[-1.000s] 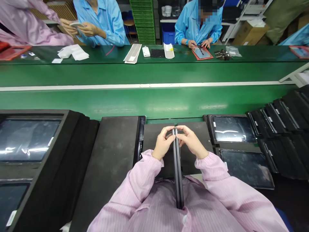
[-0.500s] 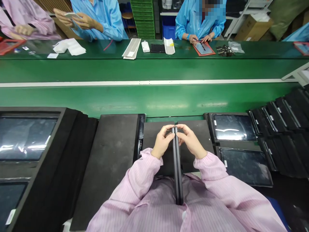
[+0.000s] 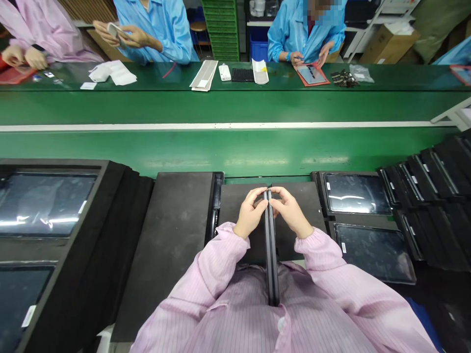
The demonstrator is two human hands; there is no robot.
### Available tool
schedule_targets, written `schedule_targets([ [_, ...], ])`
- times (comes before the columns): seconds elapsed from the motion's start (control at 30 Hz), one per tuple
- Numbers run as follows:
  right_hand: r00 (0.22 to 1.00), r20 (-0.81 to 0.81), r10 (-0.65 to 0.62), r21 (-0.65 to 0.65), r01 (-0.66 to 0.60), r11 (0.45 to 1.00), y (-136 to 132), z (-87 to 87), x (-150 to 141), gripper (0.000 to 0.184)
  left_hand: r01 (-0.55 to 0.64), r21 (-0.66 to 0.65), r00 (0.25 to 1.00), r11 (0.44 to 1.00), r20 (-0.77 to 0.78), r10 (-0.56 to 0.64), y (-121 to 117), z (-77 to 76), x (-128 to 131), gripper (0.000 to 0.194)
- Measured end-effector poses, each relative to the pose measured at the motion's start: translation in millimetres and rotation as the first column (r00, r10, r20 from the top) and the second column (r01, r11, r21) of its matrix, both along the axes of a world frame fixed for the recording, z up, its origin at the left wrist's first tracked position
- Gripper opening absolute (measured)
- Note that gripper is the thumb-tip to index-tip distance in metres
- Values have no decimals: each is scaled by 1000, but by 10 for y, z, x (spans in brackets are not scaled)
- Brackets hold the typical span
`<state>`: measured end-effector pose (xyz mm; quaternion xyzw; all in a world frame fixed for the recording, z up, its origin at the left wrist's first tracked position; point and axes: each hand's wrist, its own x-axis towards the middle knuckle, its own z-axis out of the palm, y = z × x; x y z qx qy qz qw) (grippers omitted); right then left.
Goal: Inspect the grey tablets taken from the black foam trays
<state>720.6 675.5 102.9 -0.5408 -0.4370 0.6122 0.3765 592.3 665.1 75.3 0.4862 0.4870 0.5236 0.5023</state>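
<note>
Two thin dark tablets [image 3: 271,255] stand on edge, pressed side by side, with their near ends against the front of my pink sleeve and smock. My left hand [image 3: 249,215] pinches the far end of the left one between thumb and fingers. On the other side, my right hand [image 3: 292,215] grips the far end of the right one the same way. Only the narrow edges face me, so their screens are hidden. Beneath the hands lie black foam trays [image 3: 235,201].
At left, a stack of foam trays [image 3: 110,211] holds tablets with glossy screens [image 3: 47,203]. More tablets [image 3: 375,252] lie in trays at right, beside a row of leaning black trays [image 3: 441,181]. Beyond runs a green conveyor [image 3: 184,147], with co-workers [image 3: 154,34] across it.
My hands and the two tablets hold nearly the same pose. The left trays appear slightly farther right in view. Across the belt, a co-worker's hand has lifted off the red-framed device.
</note>
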Motion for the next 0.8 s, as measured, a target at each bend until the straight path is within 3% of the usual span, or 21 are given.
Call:
schedule_targets([
  [0.17,1000,-4,26,-5,-26,1000,-5,-2,7,27,29,25,999,999,-23,-28,-11,-31,-35,28],
  [0.33,984,-74,160,-7,-161,987,-29,6,84,43,168,35,982,985,80,-170,-48,-96,-104,45],
  [0.67,974,-87,211,-1,-212,977,-23,-10,131,47,200,-4,977,980,83,-199,-80,-84,-98,54],
  [0.8,960,-118,255,-19,-259,966,-58,-25,170,61,267,-8,959,964,104,-264,-103,-91,-119,67],
])
